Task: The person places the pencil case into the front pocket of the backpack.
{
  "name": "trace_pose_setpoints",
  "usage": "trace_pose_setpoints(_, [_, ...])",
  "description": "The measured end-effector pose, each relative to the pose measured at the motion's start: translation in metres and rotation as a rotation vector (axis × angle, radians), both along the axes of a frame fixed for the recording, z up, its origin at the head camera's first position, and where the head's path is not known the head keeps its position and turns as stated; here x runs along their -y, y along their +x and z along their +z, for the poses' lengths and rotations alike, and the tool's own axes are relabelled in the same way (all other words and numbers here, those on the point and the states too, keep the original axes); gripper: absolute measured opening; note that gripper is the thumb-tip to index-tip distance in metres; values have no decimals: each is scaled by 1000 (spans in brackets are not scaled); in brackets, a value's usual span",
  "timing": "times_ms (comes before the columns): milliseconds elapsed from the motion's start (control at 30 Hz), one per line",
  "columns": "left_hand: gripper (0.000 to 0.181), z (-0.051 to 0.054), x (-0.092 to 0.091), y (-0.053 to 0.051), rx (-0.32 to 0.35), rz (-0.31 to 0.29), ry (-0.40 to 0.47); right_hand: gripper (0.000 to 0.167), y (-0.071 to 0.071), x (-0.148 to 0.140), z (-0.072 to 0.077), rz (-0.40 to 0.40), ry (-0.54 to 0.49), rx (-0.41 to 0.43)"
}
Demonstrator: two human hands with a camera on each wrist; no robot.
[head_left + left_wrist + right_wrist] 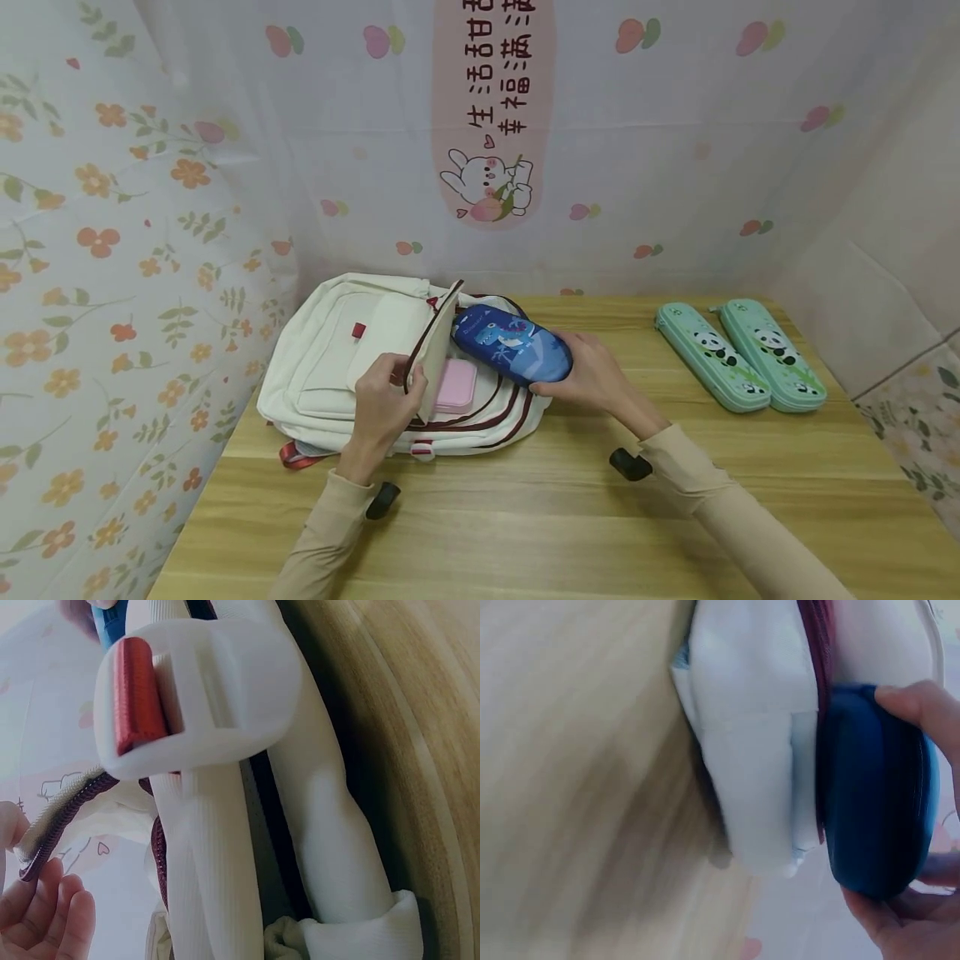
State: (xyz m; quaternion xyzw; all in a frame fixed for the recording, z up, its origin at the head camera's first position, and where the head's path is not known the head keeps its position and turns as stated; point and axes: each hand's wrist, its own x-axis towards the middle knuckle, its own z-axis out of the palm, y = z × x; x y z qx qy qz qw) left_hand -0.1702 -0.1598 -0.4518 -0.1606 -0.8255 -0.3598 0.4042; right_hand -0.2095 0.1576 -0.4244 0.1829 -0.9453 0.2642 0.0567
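**Rounded blue dinosaur-print case [513, 343] at the open mouth of the cream fabric backpack [324, 354]**

The left hand [386, 400] pinches the raised cream flap [431, 358] by its maroon-zipped edge; the right hand [588, 373] grasps the case at its right end, thumb against fingers; the case slants over the opening's right part, near a flat pink rectangular box [456, 385]; two mint-green panda-print oblong cases [705, 354] lie well apart, rightward.

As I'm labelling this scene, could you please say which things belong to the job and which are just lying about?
Job:
Cream fabric backpack, flap held by left hand
Blue oval dinosaur-print case, held by right hand
Probably rounded pink item, inside backpack

Lying about:
Two oblong mint-green panda-print cases
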Motion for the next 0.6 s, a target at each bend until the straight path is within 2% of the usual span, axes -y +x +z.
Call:
trace_pose_setpoints(233, [8,-2,1,-1,-20,1,-1,95,-17,6,5,131,5,33])
trace_pose_setpoints(433, [8,-1,1,0,-18,4,-2,91,-40,4,10,224,-26,81])
trace_pose_setpoints(600, [8,1,-1,-1,-29,5,-5,92,-54,2,17,248,1,126])
